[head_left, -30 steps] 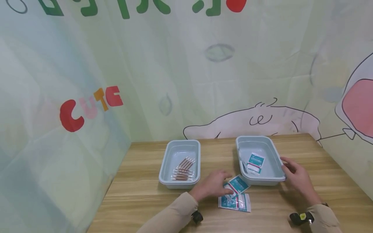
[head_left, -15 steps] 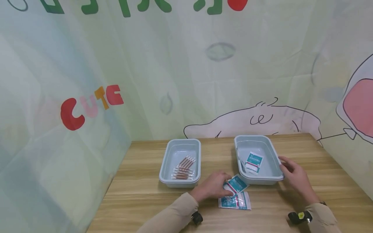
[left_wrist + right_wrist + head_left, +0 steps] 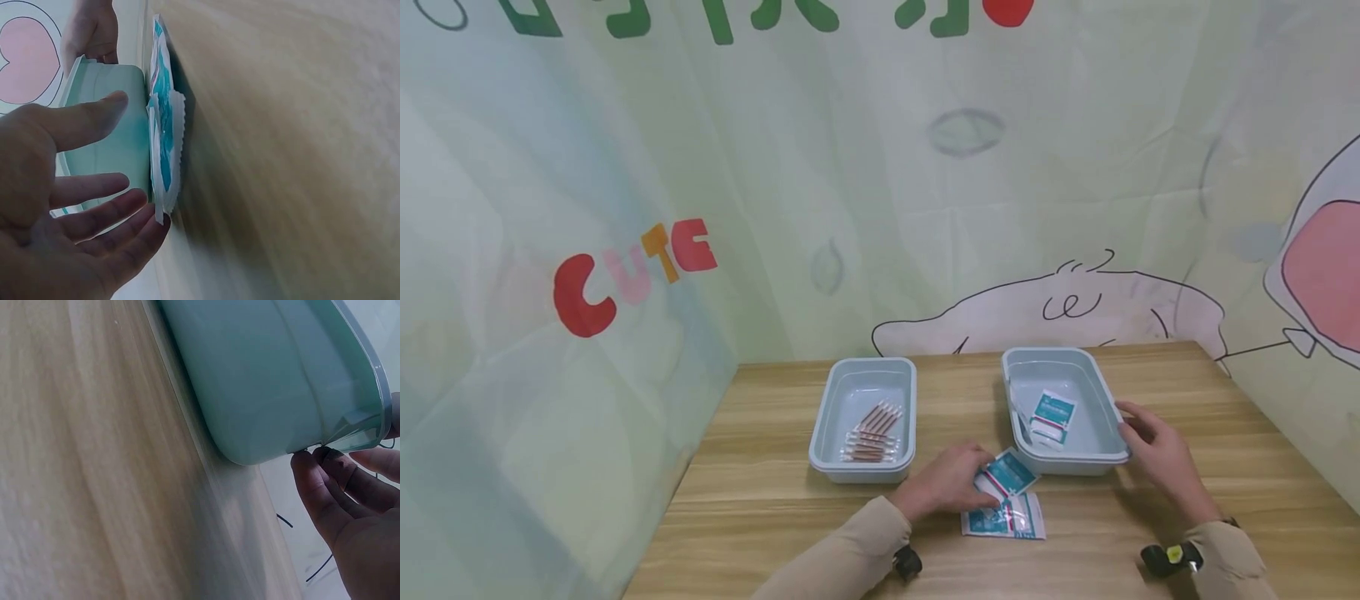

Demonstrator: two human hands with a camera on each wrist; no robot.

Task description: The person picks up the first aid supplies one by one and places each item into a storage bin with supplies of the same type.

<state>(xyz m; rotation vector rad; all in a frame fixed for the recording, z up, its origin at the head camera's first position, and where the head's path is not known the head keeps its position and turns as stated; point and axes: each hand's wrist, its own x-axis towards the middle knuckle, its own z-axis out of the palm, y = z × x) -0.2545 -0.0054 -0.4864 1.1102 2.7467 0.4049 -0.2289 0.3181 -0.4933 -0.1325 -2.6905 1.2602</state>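
My left hand (image 3: 951, 479) is over two flat teal-and-white sachets on the table, its fingers loosely spread. The upper sachet (image 3: 1011, 473) overlaps the lower sachet (image 3: 1026, 518). In the left wrist view the thumb stands apart, and the fingertips reach the lower edge of the sachets (image 3: 165, 137). My right hand (image 3: 1165, 458) holds the right side of a light blue plastic tray (image 3: 1112, 392). In the right wrist view its fingertips (image 3: 304, 464) are tucked under the tray's rim (image 3: 375, 362). Inside this tray lie more teal-and-white sachets (image 3: 1052, 417).
To the left stands another light blue plastic tray (image 3: 865, 383), with several brown-filled cotton swabs (image 3: 872, 433) in it. Both trays are on a wood-grain table (image 3: 737, 517). A printed cloth backdrop (image 3: 850, 183) rises behind the table and along its sides.
The right tray has shifted slightly to the left, with my right hand following it. The left hand and the sachets beneath it have stayed nearly still.
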